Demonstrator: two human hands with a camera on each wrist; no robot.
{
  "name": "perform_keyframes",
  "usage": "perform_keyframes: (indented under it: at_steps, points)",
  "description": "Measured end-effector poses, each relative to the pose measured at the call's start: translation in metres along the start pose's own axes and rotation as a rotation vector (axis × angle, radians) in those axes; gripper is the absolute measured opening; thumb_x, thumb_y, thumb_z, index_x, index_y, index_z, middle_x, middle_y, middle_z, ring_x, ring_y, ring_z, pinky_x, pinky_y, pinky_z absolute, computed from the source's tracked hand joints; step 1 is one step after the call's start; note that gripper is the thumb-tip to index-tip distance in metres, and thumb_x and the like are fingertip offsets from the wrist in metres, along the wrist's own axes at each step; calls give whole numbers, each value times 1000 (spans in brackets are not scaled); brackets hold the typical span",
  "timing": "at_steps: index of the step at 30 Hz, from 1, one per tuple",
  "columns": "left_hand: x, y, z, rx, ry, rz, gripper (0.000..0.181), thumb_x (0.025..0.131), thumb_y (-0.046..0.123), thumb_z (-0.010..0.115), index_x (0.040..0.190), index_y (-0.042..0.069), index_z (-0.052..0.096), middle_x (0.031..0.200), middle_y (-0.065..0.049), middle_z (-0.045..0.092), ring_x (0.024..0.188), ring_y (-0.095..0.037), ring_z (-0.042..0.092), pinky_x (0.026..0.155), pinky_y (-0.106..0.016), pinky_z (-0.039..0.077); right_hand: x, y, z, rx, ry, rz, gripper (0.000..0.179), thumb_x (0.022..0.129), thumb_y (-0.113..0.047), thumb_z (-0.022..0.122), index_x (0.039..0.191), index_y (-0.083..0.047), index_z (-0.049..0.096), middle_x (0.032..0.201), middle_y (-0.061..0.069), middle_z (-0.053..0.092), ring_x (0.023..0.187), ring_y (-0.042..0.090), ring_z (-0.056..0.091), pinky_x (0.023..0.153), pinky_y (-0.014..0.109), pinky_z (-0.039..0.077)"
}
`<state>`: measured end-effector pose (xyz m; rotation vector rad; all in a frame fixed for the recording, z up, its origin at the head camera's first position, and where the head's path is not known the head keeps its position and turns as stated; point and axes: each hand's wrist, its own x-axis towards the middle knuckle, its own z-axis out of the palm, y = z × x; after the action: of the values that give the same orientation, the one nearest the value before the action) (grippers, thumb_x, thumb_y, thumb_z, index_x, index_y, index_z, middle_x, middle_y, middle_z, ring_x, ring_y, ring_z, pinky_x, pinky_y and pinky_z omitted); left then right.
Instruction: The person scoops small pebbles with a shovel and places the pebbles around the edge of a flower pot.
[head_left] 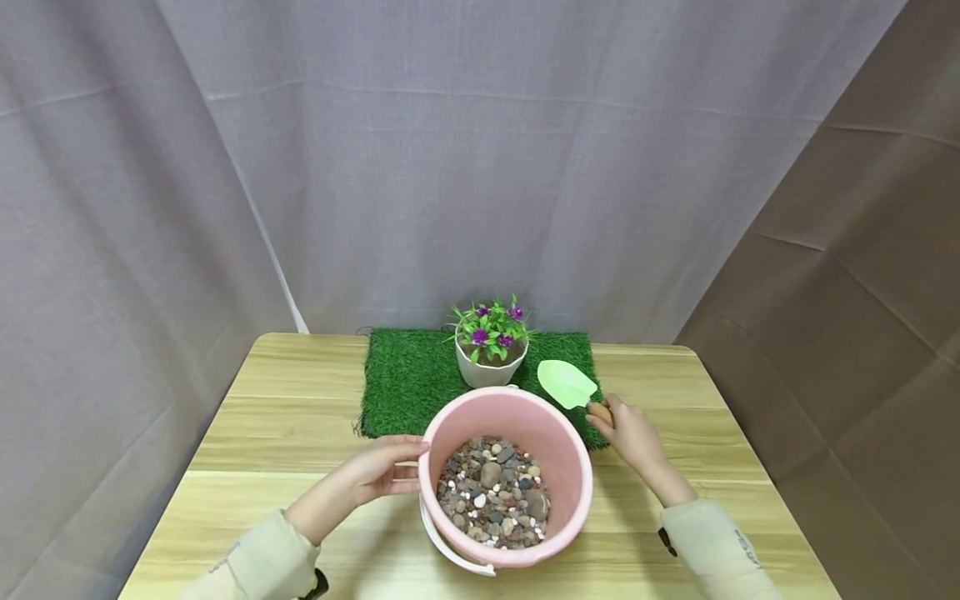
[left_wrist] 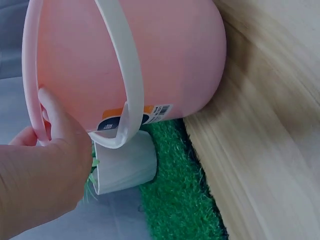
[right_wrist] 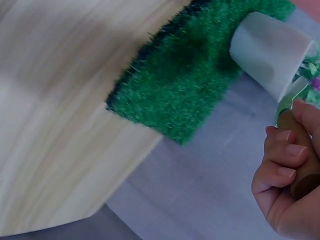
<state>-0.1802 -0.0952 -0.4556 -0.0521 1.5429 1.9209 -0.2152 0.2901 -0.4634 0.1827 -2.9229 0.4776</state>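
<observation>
A pink bucket [head_left: 491, 414] with pebbles [head_left: 491, 492] of mixed colours inside stands near the front of the table. My left hand [head_left: 378, 471] grips its rim at the left; in the left wrist view the thumb lies against the outer wall and the other fingers are partly hidden behind the rim. The bucket's white handle [left_wrist: 127, 65] hangs down along the side. Right of the bucket, my right hand [head_left: 630, 433] holds a garden trowel by its wooden handle [right_wrist: 300, 145]. The trowel's light green blade [head_left: 566, 383] is raised and carries nothing visible.
Behind the bucket, a white pot [head_left: 491, 371] with a purple-flowered plant [head_left: 491, 329] stands on a green artificial grass mat [head_left: 408, 375]. Beneath everything is a light wooden table [head_left: 285, 417], with grey curtains [head_left: 420, 183] behind it and darker cloth [head_left: 847, 275] at the right.
</observation>
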Motion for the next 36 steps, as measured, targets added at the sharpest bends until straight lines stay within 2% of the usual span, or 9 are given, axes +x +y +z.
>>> perform_keyframes:
  at_steps: [6,11,19,22,27,33,36]
  points:
    - [-1,4,2,-16,-7,-47,33,94,17,54,122,-1,50,99,-4,62,88,-13,65,85,-30,60,2,-6,-21,34,-10,-43,27,89,-25,65,93,0,56,56,3,51,46,15,47,39,26,40]
    - [-2,7,5,-7,6,-55,33,95,17,53,122,-2,50,100,-5,61,88,-14,64,86,-32,59,1,-10,-39,91,-43,-50,24,88,-24,65,94,-2,58,55,1,48,46,13,42,39,24,36]
    - [3,11,4,-3,25,-56,23,95,17,51,112,2,57,92,1,63,87,-13,64,88,-33,59,-4,-31,-54,395,-150,-64,23,85,-20,69,94,1,64,66,3,60,53,5,48,44,20,46]
    - [5,12,5,-9,36,-61,17,95,16,52,106,5,60,89,1,63,86,-13,64,87,-32,59,-8,-44,-59,437,-177,-78,23,84,-19,70,95,1,65,68,3,61,54,4,49,45,20,47]
    - [5,12,6,-40,57,-65,19,94,14,54,109,4,59,89,1,62,86,-12,64,85,-30,60,-10,-59,-62,430,-201,-121,20,83,-19,71,93,-2,66,60,-1,52,48,2,39,40,18,39]
    - [3,12,1,-55,74,-62,22,94,13,54,113,4,60,88,2,63,82,-9,64,84,-30,60,-11,-68,-63,398,-240,-184,17,82,-13,70,94,-1,65,66,0,57,53,3,44,43,19,45]
    - [2,13,0,-54,66,-58,20,94,13,54,111,4,61,87,1,64,81,-8,64,83,-30,60,-10,-70,-64,360,-247,-227,15,82,-13,71,92,-4,65,65,-2,55,53,2,42,42,18,43]
